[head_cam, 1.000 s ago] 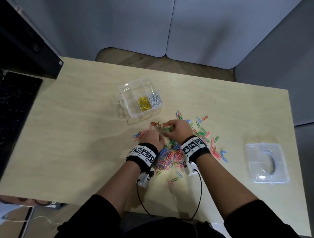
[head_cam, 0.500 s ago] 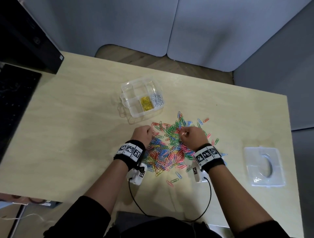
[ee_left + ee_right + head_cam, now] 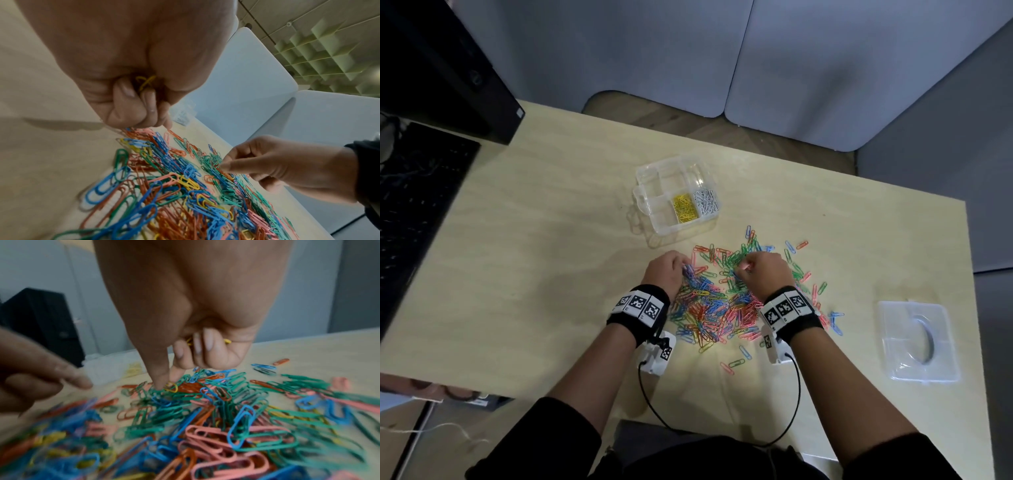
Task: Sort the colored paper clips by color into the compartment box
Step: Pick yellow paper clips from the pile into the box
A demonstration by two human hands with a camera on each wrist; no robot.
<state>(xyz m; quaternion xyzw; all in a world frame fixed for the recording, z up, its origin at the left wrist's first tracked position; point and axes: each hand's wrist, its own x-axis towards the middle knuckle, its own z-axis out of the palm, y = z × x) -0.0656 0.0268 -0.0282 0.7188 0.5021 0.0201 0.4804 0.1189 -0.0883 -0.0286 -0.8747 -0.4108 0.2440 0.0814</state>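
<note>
I see one loose heap of colored paper clips (image 3: 717, 301) spread on the surface (image 3: 534, 274) in front of me, too many to count: blue, green, orange, pink and yellow, with a few strays at the near and right edges. One clear compartment box (image 3: 677, 194) stands just beyond the heap, open. I count two filled compartments in it: one with yellow clips (image 3: 683, 208), the one beside it on the right with white clips (image 3: 707, 202). The other compartments I can see hold nothing I can make out.

Both my hands are over the heap. My left hand (image 3: 667, 270) sits at the heap's left edge, fingers curled into the palm around a few yellow clips (image 3: 145, 82), fingertips down at the pile. My right hand (image 3: 768, 270) is over the green-heavy far part; its outer fingers are curled on yellow clips tucked in the palm (image 3: 227, 341), while thumb and forefinger reach down onto a single yellow clip (image 3: 171, 387) lying on the green ones.

One clear lid (image 3: 917, 341) lies flat on the surface well to the right. A black keyboard (image 3: 417, 205) sits at the left edge.
</note>
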